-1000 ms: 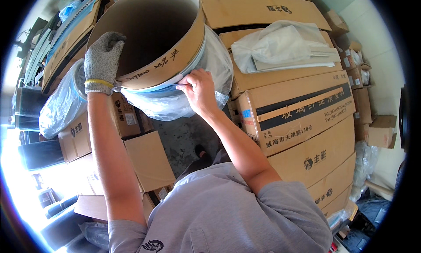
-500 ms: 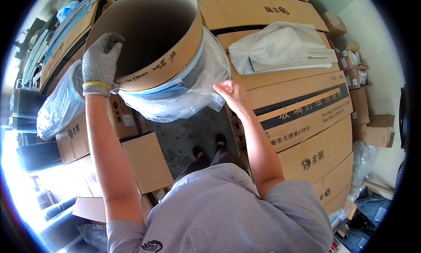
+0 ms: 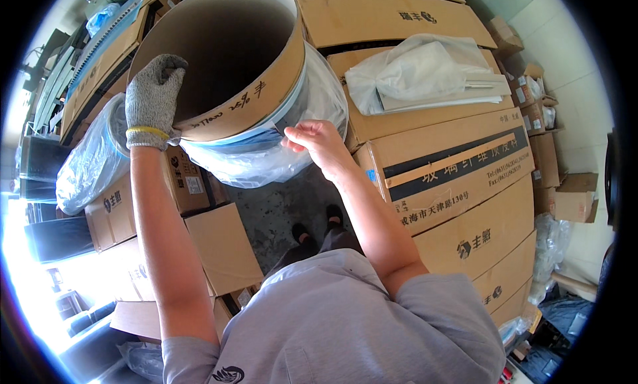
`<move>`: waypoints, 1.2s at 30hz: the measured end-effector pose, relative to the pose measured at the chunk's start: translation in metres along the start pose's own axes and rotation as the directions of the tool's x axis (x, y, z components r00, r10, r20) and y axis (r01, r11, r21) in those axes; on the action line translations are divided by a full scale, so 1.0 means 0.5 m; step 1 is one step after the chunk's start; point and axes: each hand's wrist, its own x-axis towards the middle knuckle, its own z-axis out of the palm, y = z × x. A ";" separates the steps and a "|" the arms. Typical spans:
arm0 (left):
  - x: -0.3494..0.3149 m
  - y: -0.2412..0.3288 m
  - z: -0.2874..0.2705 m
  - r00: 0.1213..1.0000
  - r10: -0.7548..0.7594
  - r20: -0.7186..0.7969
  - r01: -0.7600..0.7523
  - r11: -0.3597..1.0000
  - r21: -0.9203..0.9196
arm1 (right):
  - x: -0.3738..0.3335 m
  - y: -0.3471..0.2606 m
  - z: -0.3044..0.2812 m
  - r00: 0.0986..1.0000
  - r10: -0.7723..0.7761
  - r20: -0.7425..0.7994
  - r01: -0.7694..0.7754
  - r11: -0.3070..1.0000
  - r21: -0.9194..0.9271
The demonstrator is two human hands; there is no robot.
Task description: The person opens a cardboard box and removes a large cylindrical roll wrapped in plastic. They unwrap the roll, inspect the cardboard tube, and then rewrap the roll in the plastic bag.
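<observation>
View from above of a person in a grey T-shirt (image 3: 359,324) standing among stacked cardboard boxes, holding up a wide cardboard drum (image 3: 226,58), open end toward the camera, w/ a clear plastic bag (image 3: 292,138) hanging round its lower part.

Left hand (image 3: 153,101), in a grey knit glove w/ a yellow wrist band, is clamped over the drum's rim on the left, fingers hooked inside, thumb outside. Right hand (image 3: 319,141) is bare, fingers loosely curled, touching the plastic just below the drum's right edge; whether it pinches the film or only rests on it can't be told.

The drum is up at chest height, between the two hands, off the floor (image 3: 279,211). The inside looks hollow and bare. The plastic is bunched below and around the drum's far end, covering only the lower band, so the drum's upper wall and open mouth stand uncovered; approx. half the drum shows bare cardboard.

Around: a large printed carton (image 3: 452,171) just right of the right hand, a folded plastic-wrapped bundle (image 3: 425,75) on top of the stack behind, another bagged roll (image 3: 93,164) at left. Person's dark shoes (image 3: 316,228) show on grey concrete below.
</observation>
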 end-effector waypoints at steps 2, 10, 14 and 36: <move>0.002 -0.002 0.002 1.000 -0.001 0.000 0.001 1.000 -0.009 | 0.013 0.009 0.007 0.999 -0.027 -0.022 0.028 0.999 0.042; -0.002 -0.019 0.009 1.000 -0.013 -0.018 0.011 0.995 -0.103 | 0.030 -0.008 0.035 0.973 -0.228 0.028 0.225 0.970 0.088; -0.002 -0.022 0.013 0.998 0.019 -0.052 -0.022 0.998 -0.053 | 0.001 -0.064 0.013 0.915 -0.401 -0.043 0.381 0.894 -0.235; -0.012 -0.036 0.021 0.984 0.054 -0.168 -0.069 0.994 -0.084 | 0.071 -0.062 -0.001 0.419 -0.840 0.345 0.601 -0.028 -0.798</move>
